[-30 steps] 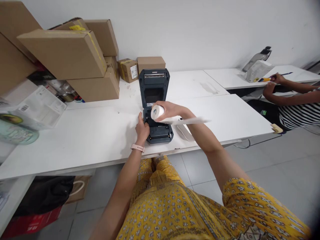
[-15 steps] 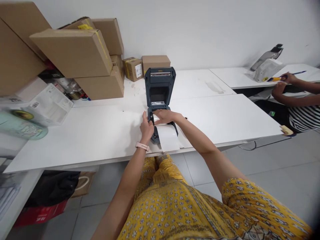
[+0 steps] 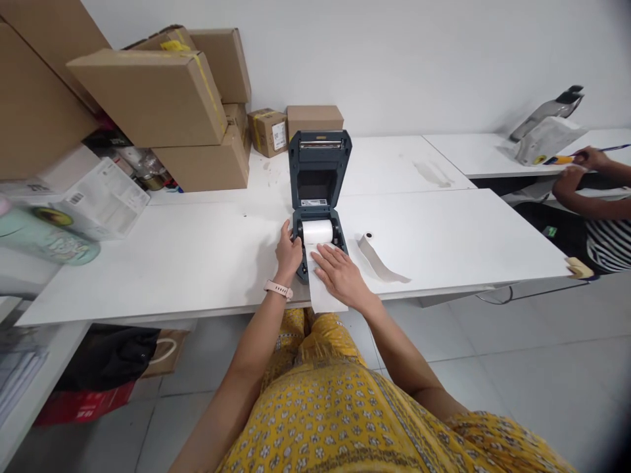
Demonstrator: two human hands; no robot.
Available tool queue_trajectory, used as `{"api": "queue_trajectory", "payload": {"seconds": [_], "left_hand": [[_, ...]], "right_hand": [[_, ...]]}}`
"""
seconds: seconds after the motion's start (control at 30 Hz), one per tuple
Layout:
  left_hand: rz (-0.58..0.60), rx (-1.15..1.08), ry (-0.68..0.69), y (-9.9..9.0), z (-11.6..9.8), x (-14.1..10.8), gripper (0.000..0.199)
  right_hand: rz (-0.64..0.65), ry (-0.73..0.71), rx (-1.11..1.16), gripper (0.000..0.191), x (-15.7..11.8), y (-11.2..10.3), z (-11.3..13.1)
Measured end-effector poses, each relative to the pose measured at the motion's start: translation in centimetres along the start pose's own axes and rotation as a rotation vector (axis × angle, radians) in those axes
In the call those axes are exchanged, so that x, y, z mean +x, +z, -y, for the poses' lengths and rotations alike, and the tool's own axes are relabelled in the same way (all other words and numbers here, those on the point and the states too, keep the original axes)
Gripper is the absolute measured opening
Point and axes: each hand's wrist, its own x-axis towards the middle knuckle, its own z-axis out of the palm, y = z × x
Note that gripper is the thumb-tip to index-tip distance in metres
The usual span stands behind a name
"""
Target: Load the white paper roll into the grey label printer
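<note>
A dark label printer (image 3: 320, 172) stands on the white table with its lid raised. Inside it lies a white paper roll (image 3: 317, 231), whose strip (image 3: 328, 300) runs out over the table's front edge. My right hand (image 3: 338, 272) lies fairly flat on this strip, fingers stretched out and holding nothing. At the printer's left side, my left hand (image 3: 289, 253) grips the housing, thumb on the rim; its other fingertips are partly hidden. To the right of the printer is a small roll (image 3: 369, 236) with a greyish strip (image 3: 385, 268) uncurled from it.
Cardboard boxes (image 3: 148, 98) are stacked at the back left, near a mint bottle (image 3: 59, 240). Two smaller boxes (image 3: 315, 118) stand behind the printer. At the far right, another person's hands (image 3: 586, 161) hold something yellow beside a grey bottle (image 3: 547, 113).
My right hand has moved from the paper roll down towards me onto the strip, uncovering the roll. The small roll and its strip now show beside the printer. My left hand stays at the printer's side.
</note>
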Motion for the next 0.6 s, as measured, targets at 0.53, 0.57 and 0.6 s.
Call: {"api": "queue_trajectory", "payload": {"seconds": [0.53, 0.57, 0.6], "left_hand": [[-0.004, -0.025, 0.055, 0.3, 1.0, 0.9, 0.066], [0.0, -0.034, 0.062, 0.3, 1.1, 1.0, 0.065], [0.004, -0.048, 0.068, 0.4, 1.2, 1.1, 0.064]], "right_hand": [[-0.004, -0.008, -0.01, 0.048, -1.1, -0.6, 1.4], [-0.003, -0.006, -0.002, 0.048, -1.1, -0.7, 1.5], [-0.003, -0.003, 0.008, 0.047, -1.1, -0.7, 1.5]]}}
